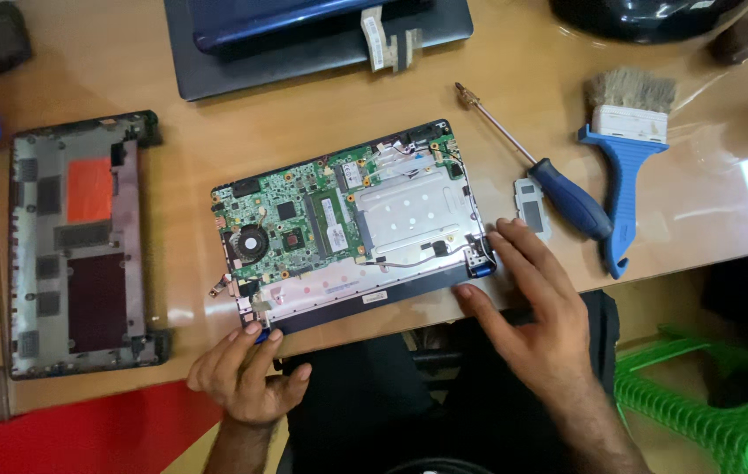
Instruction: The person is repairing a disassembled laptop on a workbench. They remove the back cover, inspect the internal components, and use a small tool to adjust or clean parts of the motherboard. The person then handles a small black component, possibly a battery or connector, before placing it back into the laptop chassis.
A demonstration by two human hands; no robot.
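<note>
- Hands at the table's near edge: left hand [246,373] pinching the front left corner of the opened laptop [352,224], right hand [527,303] spread flat, fingertips pressed on its front right corner, steadying it.
- Laptop base-up, circuit board and fan exposed for access.
- Removed bottom cover [80,246] set aside left.
- Screwdriver [536,162] and blue brush [624,158] parked right, within reach.
- Second laptop [317,39] farthest back.

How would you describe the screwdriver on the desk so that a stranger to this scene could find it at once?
Start at the wooden desk and find the opened laptop with its green circuit board showing. Just right of it, above the right hand, lies the screwdriver, slanting. Unlike the light-blue brush beside it, it has a thin metal shaft and a dark blue grip.
</note>
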